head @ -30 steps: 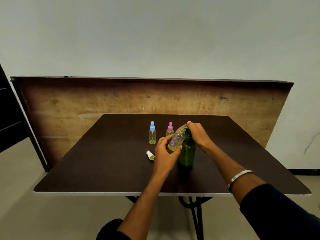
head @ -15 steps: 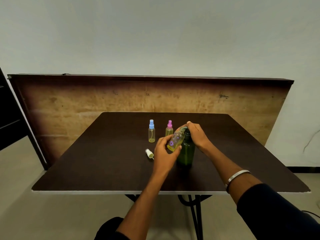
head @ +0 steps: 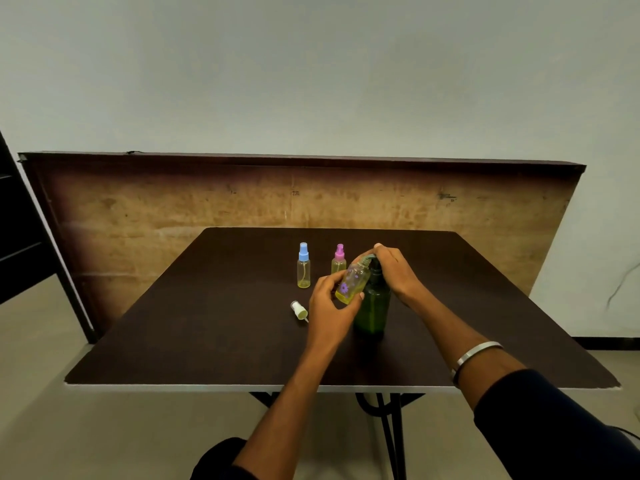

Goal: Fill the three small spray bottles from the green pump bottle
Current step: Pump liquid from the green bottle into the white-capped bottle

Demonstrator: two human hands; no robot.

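A dark table [head: 214, 334] is standing before a worn wooden board [head: 173, 202] and pale wall. Since the earlier frames, hardly anything is changing: both hands are keeping their places. The left hand [head: 327, 310] is gripping an uncapped floral spray bottle [head: 351, 282], tilted up to the spout, yellow liquid pooling at its base. The right hand [head: 393, 271] is curling over the pump of the green pump bottle [head: 372, 306]. Behind, the blue-capped bottle [head: 303, 266] and pink-capped bottle [head: 339, 260] are standing upright, holding yellowish liquid. A loose white sprayer cap [head: 299, 310] is lying just left of the left hand.
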